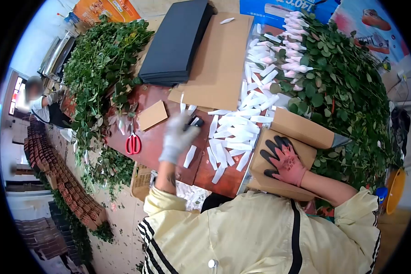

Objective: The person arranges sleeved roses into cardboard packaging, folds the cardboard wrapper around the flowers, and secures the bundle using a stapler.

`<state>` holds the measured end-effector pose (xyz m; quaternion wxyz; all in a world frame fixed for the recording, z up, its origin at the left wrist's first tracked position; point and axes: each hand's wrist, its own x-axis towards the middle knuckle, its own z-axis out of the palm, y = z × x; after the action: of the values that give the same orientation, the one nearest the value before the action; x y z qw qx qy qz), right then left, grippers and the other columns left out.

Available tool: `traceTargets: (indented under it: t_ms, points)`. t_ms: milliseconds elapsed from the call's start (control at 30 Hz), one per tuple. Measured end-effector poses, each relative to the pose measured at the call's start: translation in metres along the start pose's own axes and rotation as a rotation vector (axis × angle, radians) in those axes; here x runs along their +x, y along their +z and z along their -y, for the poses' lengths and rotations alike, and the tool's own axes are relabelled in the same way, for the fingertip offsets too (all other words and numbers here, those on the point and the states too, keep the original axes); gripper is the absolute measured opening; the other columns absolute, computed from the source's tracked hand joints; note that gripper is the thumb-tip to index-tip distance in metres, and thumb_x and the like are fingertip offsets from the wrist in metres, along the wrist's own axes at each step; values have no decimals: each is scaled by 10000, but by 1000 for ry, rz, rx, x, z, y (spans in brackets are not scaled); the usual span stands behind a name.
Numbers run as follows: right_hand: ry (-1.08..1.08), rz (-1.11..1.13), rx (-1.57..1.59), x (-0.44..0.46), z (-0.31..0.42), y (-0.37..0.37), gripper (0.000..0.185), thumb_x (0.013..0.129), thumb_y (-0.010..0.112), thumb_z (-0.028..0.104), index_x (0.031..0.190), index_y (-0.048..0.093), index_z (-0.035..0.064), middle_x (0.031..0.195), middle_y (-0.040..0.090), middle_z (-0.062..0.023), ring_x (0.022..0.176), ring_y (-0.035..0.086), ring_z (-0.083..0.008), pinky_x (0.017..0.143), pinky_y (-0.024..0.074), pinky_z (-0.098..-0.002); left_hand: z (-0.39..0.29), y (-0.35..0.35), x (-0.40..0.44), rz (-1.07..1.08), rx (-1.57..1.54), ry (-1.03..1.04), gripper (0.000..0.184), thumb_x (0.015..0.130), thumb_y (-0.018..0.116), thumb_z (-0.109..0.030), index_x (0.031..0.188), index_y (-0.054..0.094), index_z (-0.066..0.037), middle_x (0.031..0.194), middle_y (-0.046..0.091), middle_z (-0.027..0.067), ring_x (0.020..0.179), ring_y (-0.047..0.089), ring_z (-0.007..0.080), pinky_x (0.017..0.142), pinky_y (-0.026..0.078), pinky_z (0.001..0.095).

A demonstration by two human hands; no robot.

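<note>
My left hand [177, 138], in a pale grey glove and blurred by motion, is over the red-brown table. Its fingers and thumb close around a small black tool [196, 121], whose kind I cannot make out. My right hand [286, 163], in a pink glove with black fingertips, lies with spread fingers on a cardboard box [269, 145]. A raised cardboard flap [301, 128] stands just beyond that hand. White foam sleeves [235, 132] are heaped between my hands. A small cardboard piece [152, 116] and red-handled scissors [133, 143] lie left of my left hand.
Dark flat boards [176, 41] are stacked on a cardboard sheet [226, 59] at the back. Leafy stems [100, 68] pile up at left. At right, flowers in white sleeves [297, 45] top more foliage [342, 77]. Another person [43, 102] is at far left.
</note>
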<state>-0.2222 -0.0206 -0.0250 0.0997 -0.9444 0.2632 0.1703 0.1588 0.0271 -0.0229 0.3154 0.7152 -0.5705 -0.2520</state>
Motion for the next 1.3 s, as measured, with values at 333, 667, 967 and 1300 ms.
traceTargets:
  t_ms: [333,667,967,1300]
  points:
    - [-9,7,-4,0,1,-9,619,781,553,506,1282,509,144,1445,271,-157,1356,148,-393,1069,136,-557,128,-76,61,73,816,-243,1071,528,763,-479,1415,293,-107,1286,504,102,1222,437,241,1056,212,486]
    - [-30,-193,115,0,-6,20,787,776,527,554,1287,424,-36,1355,370,-252,1322,234,-416,1096,140,-518,-65,1,1,142,-1005,131,696,824,600,-263,1397,294,-13,1363,416,121,1223,429,207,1014,359,351]
    - [92,-361,676,-26,-41,39,827,716,691,374,1375,301,61,1401,323,-198,1323,266,-335,1097,213,-421,-116,146,-31,841,-886,-40,585,930,445,-464,1318,422,-26,1247,525,110,1144,501,204,951,403,342]
    - [300,-156,1712,-74,-48,-13,236,844,652,251,952,620,44,739,596,-2,563,577,-72,491,486,-218,-189,80,-37,1224,170,380,624,816,555,-542,1170,562,-28,1118,604,195,1072,559,321,899,429,385]
